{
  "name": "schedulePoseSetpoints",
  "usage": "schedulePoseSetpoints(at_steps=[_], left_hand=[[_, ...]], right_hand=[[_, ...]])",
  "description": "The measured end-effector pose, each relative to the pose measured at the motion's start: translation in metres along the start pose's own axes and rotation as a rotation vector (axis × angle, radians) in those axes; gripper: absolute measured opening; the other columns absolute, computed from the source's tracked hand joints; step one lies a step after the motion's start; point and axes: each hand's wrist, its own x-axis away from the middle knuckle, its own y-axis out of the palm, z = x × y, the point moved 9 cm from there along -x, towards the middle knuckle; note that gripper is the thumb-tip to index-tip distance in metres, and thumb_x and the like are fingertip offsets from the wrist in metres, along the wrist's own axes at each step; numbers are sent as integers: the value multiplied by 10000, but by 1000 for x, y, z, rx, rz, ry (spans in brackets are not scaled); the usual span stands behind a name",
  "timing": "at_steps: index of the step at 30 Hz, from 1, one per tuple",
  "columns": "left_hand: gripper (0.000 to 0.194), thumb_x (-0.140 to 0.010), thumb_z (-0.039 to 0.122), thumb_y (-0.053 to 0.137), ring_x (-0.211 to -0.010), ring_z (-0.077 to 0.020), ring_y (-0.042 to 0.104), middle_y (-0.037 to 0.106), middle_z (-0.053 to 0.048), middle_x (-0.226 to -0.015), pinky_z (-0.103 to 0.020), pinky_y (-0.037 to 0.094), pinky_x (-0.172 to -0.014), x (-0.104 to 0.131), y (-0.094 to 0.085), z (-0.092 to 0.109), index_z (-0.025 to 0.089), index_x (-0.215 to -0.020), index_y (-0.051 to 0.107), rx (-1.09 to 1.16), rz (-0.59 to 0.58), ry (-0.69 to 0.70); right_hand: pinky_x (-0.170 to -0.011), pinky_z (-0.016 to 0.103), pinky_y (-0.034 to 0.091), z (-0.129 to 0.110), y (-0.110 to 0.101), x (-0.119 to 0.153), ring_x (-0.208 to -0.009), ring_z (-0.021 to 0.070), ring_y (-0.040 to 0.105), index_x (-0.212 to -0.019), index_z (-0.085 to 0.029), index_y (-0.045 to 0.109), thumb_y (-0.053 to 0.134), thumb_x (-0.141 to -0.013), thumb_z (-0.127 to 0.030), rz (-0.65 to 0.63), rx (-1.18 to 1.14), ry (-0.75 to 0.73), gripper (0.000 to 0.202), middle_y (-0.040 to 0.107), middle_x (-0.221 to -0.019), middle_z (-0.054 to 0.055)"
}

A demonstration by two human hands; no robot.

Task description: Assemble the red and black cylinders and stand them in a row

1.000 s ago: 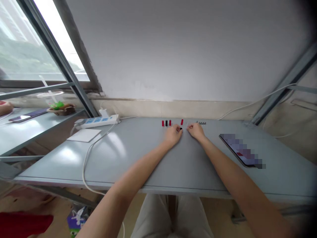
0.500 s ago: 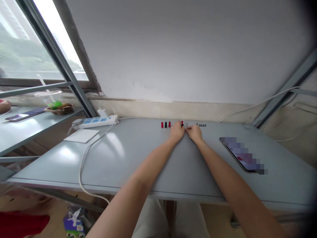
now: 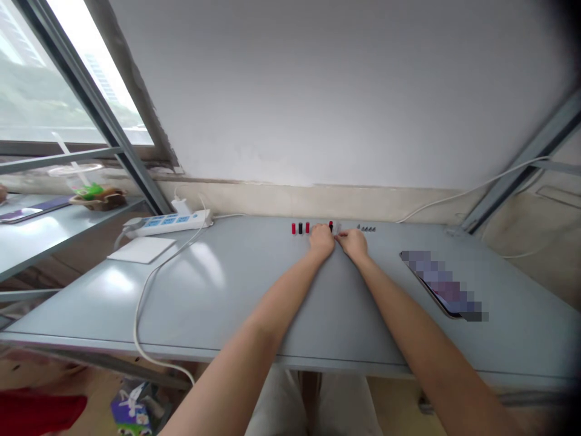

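My left hand (image 3: pixel 322 240) rests at the back of the grey table with its fingers curled; what they hold is partly hidden. Just past its fingertips stands a small red-and-black piece (image 3: pixel 331 225), with a small clear piece (image 3: pixel 337 227) beside it. My right hand (image 3: pixel 354 243) lies close by on the right, thumb and fingers pinched together at the clear piece's near side. What sits in that pinch is too small to name. To the left of my hands stand a red cylinder (image 3: pixel 293 228), a black cylinder (image 3: pixel 300 228) and another red cylinder (image 3: pixel 307 227).
Several small dark screw-like parts (image 3: pixel 368 229) lie right of my hands. A phone (image 3: pixel 440 284) lies at the right. On the left are a power strip (image 3: pixel 170 223), a white flat square (image 3: pixel 141 249) and a white cable (image 3: pixel 144 287). The wall (image 3: pixel 290 203) borders the back.
The view has shifted slightly, so the whole scene sits a little further left. Both hands stay at nearly the same spot among the small parts, with only slight finger movement.
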Motion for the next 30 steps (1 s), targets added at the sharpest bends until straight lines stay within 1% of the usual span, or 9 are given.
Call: schedulePoseSetpoints(at_steps=[7, 12, 15, 17, 20, 22, 24, 27, 30], left_hand=[[262, -841, 138, 445, -1110, -215, 521, 585, -158, -1115, -282, 452, -861, -6, 4, -1, 108, -1074, 562, 8, -3, -70], [265, -827, 151, 475, -1103, -211, 524, 584, -160, -1121, -275, 444, -870, -7, 6, -1, 101, -1076, 551, 1, -22, -73], [279, -819, 159, 478, -1113, -219, 513, 575, -163, -1131, -282, 430, -894, 1, -1, 2, 88, -1082, 538, 0, 0, -28], [272, -822, 148, 451, -1107, -222, 515, 577, -162, -1124, -294, 419, -910, 12, -9, 6, 92, -1073, 537, -1, 24, 47], [265, -824, 142, 419, -1079, -219, 531, 588, -158, -1101, -310, 416, -913, 30, -22, 2, 104, -1054, 543, -4, 25, 114], [232, -829, 181, 419, -1016, -212, 564, 614, -132, -1056, -312, 438, -871, 41, -27, -4, 140, -998, 573, 5, -12, 152], [216, -839, 220, 412, -935, -213, 594, 642, -121, -970, -321, 455, -824, 49, -29, -17, 157, -923, 601, 1, -45, 146], [244, -852, 239, 388, -875, -203, 608, 654, -115, -909, -317, 457, -790, 56, -32, -37, 165, -902, 616, 15, -37, 115], [258, -859, 261, 380, -872, -199, 608, 655, -110, -912, -305, 457, -768, 57, -33, -53, 176, -922, 615, 27, -26, 75]], right_hand=[[-706, 260, 452, -1, 0, 0, -884, 214, 636, -962, -217, 722, 545, -799, -341, -22, 6, 8, 270, 700, -937, 103], [-721, 271, 453, 1, 0, -1, -901, 220, 632, -996, -217, 711, 546, -798, -365, -26, 5, 34, 297, 697, -945, 112], [-734, 279, 455, 1, 1, -1, -907, 222, 631, -994, -216, 710, 552, -794, -366, -26, 2, 35, 295, 695, -953, 111], [-738, 281, 456, 1, 1, -1, -901, 220, 632, -983, -216, 713, 557, -791, -362, -20, 5, 34, 287, 695, -955, 107], [-737, 279, 457, 1, 1, -1, -883, 215, 634, -971, -215, 716, 564, -785, -356, -8, 5, 37, 279, 696, -950, 104], [-731, 277, 458, 0, 0, 0, -871, 214, 636, -970, -217, 717, 565, -784, -357, -3, 4, 44, 278, 698, -940, 102], [-724, 274, 458, -1, 0, 0, -864, 212, 637, -976, -223, 715, 561, -789, -363, -1, 8, 49, 280, 700, -931, 100], [-731, 266, 455, -2, -2, 1, -875, 207, 633, -996, -219, 709, 553, -799, -374, -4, 20, 49, 296, 697, -937, 102], [-752, 275, 452, -3, -4, 3, -909, 212, 624, -1011, -195, 699, 552, -802, -361, -22, 50, 39, 305, 683, -980, 117]])
